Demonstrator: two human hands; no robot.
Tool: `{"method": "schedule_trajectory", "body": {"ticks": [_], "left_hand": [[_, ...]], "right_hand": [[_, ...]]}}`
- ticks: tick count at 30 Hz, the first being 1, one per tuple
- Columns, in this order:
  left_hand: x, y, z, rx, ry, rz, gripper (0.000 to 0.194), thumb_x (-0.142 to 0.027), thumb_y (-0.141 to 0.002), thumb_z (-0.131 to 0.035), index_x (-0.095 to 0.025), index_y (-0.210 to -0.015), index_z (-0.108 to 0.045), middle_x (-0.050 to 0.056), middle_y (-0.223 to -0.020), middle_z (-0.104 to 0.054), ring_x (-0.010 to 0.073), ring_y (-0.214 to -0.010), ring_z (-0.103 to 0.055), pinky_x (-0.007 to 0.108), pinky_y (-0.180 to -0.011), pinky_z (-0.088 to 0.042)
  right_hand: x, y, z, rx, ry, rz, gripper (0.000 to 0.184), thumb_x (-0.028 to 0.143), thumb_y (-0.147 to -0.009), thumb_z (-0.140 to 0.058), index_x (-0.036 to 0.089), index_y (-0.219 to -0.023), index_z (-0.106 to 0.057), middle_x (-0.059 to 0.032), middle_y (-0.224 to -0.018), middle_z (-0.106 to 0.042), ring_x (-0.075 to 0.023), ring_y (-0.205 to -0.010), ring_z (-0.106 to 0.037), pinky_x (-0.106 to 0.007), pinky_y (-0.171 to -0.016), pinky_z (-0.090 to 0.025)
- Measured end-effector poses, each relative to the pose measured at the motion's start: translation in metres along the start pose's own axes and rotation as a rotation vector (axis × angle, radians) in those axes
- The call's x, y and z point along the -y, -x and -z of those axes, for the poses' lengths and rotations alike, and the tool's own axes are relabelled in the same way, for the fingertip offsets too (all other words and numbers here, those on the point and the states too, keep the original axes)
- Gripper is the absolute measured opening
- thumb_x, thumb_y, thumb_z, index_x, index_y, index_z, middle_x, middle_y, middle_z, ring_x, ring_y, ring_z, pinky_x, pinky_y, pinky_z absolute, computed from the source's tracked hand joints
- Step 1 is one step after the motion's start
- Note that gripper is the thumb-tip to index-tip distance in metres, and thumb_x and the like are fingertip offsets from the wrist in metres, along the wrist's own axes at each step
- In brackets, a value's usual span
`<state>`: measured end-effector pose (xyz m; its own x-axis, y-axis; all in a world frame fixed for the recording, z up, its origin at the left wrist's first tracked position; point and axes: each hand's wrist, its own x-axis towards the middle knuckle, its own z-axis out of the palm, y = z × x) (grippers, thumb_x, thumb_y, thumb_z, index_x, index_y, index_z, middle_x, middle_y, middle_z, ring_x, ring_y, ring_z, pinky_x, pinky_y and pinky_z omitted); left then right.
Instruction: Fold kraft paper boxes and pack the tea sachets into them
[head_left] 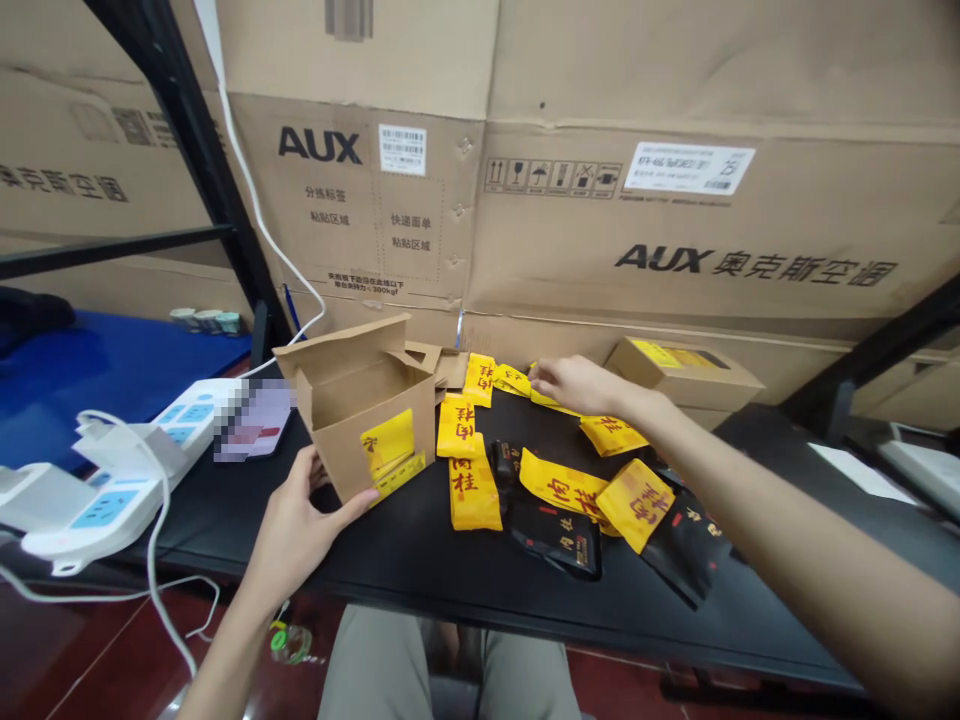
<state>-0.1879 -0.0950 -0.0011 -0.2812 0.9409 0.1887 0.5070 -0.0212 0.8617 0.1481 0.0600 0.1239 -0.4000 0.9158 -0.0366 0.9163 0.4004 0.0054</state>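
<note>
My left hand (315, 505) grips the lower part of an open brown cardboard box (341, 440), which leans on the table. Yellow packets show through the window in its front. Over at the back of the table, my right hand (566, 383) has its fingers curled down at a yellow packet (511, 378); whether they hold it is hidden. Several yellow packets (474, 490) with dark red lettering lie spread between the hands. Among them are black packets (559, 535) with gold lettering.
A second brown box (679, 372) stands at the back right. On the left are a white power strip (116, 505) with plugs and cables, and a phone-like pale purple thing (262, 420). Large AUX cartons (555, 230) form a wall behind the black table (420, 565).
</note>
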Motion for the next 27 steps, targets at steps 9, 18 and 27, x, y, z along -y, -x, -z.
{"method": "schedule_trajectory", "body": {"ticks": [9,18,27], "left_hand": [[0.003,0.0,-0.001,-0.011,0.029,0.023,0.067,-0.053,-0.071,-0.082,-0.023,-0.124,-0.054,0.015,-0.132,-0.073,0.033,-0.121,-0.071,0.05,-0.104,-0.057],[0.0,0.001,-0.002,-0.039,-0.01,0.095,0.063,-0.048,-0.071,-0.083,-0.026,-0.124,-0.056,0.011,-0.124,-0.077,0.0338,-0.115,-0.074,0.048,-0.098,-0.062],[0.009,0.001,-0.001,-0.045,-0.048,0.084,0.064,-0.054,-0.074,-0.08,-0.027,-0.125,-0.054,0.012,-0.127,-0.076,0.0362,-0.115,-0.074,0.05,-0.097,-0.062]], "right_hand": [[-0.054,0.015,-0.092,-0.135,0.007,-0.134,0.043,0.02,-0.102,-0.042,0.002,-0.137,-0.059,-0.0255,-0.145,-0.057,-0.0318,-0.139,-0.053,-0.041,-0.118,-0.039],[-0.056,0.023,-0.098,-0.153,-0.027,-0.169,0.044,0.028,-0.101,-0.046,0.008,-0.138,-0.06,-0.0213,-0.141,-0.06,-0.0344,-0.129,-0.058,-0.043,-0.115,-0.042],[-0.052,0.027,-0.097,-0.154,-0.057,-0.192,0.042,0.038,-0.098,-0.056,0.011,-0.13,-0.063,-0.0194,-0.137,-0.059,-0.0339,-0.126,-0.06,-0.043,-0.113,-0.043]]}}
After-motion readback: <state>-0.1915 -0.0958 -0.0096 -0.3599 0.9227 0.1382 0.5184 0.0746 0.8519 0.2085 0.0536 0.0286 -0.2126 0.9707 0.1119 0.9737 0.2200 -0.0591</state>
